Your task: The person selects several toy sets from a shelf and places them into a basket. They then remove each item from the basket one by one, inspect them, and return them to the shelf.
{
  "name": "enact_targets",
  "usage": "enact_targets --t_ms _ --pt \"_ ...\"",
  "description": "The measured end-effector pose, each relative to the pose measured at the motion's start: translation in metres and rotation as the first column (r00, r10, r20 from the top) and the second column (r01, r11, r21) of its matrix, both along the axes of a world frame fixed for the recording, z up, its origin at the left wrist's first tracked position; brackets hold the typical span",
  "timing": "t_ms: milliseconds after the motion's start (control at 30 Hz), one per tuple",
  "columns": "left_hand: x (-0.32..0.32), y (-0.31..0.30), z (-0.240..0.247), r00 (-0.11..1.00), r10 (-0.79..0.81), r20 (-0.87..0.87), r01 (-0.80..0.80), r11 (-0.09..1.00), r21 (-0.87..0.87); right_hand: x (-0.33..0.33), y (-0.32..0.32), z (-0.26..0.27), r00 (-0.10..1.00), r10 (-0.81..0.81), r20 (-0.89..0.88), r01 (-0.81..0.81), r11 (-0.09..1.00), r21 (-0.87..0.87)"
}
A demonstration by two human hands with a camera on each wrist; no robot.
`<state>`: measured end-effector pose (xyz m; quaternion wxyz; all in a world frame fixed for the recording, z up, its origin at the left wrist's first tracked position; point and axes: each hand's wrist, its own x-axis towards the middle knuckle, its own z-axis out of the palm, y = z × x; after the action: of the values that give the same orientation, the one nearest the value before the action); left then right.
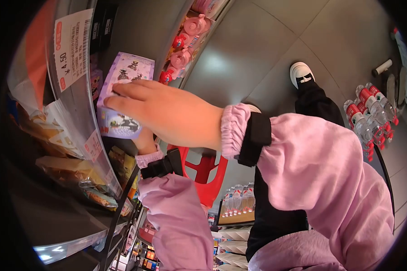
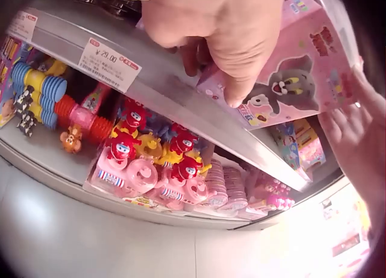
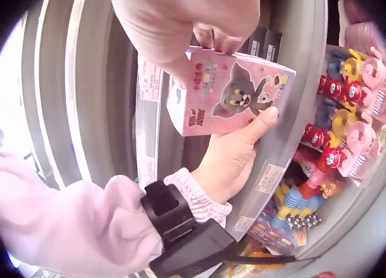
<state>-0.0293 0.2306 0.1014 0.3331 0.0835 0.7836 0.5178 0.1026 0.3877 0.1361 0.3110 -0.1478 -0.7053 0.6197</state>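
Observation:
Both hands hold a small cardboard box at a shop shelf. Its side panel is pink with a grey cartoon cat, while the face seen from the head is lilac with small printed figures. The right hand grips it from above, fingers spread over the lilac face and thumb down at an edge. From the other side the left hand grips it, its thumb pressed on the pink panel near a corner. In the head view most of the left hand is hidden behind the right hand and the box.
A shelf edge with price tags runs beside the box. Black boxes stand behind it. Pink and red toys fill the lower shelf. A red plastic piece is below the hands. Bottle packs stand on the floor.

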Motion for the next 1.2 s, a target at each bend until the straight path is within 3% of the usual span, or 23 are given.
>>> enact_targets --t_ms 100,233,367,600,700,900,1000,1200 --pt "-0.015 0.003 -0.001 0.999 -0.004 -0.047 0.004 1.0 -0.004 -0.019 0.002 -0.002 0.997 0.004 0.079 -0.01 0.997 0.072" --pt "-0.036 0.013 0.002 0.993 -0.021 -0.114 0.02 1.0 -0.012 -0.038 0.001 0.003 0.965 -0.051 0.259 0.041 0.998 0.044" --pt "-0.056 0.035 0.002 0.982 -0.059 -0.178 0.056 0.998 -0.027 -0.053 -0.004 -0.017 0.979 -0.011 0.202 0.018 0.999 -0.032" --pt "-0.058 0.073 0.008 0.952 -0.117 -0.283 0.126 0.992 0.016 -0.086 -0.004 -0.049 0.984 -0.125 0.131 0.135 0.988 -0.071" --pt "-0.081 0.062 -0.002 0.951 -0.142 -0.276 0.172 0.981 0.09 -0.094 0.005 -0.053 0.972 -0.013 0.233 0.03 0.997 -0.07" --pt "-0.097 0.059 -0.003 0.934 -0.169 -0.315 0.199 0.978 0.064 -0.106 0.011 -0.062 0.976 0.082 0.203 -0.064 0.994 -0.094" --pt "-0.097 0.061 -0.007 0.928 -0.137 -0.346 0.176 0.981 0.084 -0.113 0.001 -0.066 0.984 -0.063 0.168 0.075 0.995 -0.067" --pt "-0.092 0.062 -0.016 0.955 -0.033 -0.296 0.087 0.981 0.171 -0.088 -0.01 -0.055 0.975 -0.018 0.223 0.048 0.99 -0.13"
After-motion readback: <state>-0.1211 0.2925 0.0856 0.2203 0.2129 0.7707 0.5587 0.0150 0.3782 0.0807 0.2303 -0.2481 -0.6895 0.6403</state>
